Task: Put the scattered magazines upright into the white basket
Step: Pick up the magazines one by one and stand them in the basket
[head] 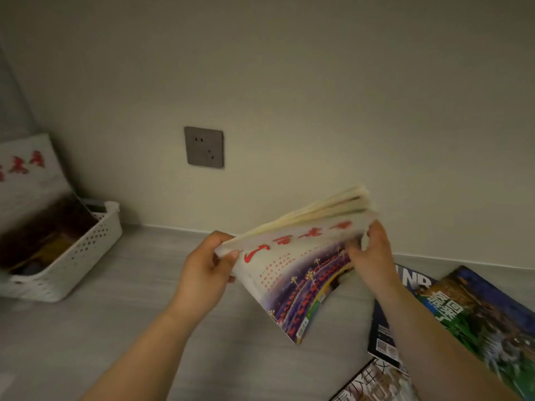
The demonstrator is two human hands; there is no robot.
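1. Wall (318,82) is filling the top half, and grey surface (115,328) is running below it.
2. Three loose magazines are lying flat at right, overlapping. The right forearm is hiding part of them.
   - Green magazine (492,319) is being cut off by the frame's right edge.
   - Dark magazine (382,331) is lying partly under the green one.
   - Pale magazine (373,386) is being cut off at the bottom edge.
3. One white basket (86,256) is sitting far left against the wall, cut off at the left edge.
   - A red-lettered magazine (26,169) is standing tilted in it.
   - A brown magazine (43,227) is leaning in front of that one.
   - Other contents are too blurred to name.
4. One held magazine (295,273) is hanging in the air at centre, well apart from the basket. Its pages are fanning open at the top. The cover is showing red characters, too blurred to read.
5. Left hand (202,273) is pinching the held magazine's left corner, thumb on the cover.
6. Right hand (373,256) is gripping its right edge, fingers curling over the cover.
7. One socket (204,147) is sitting on the wall.
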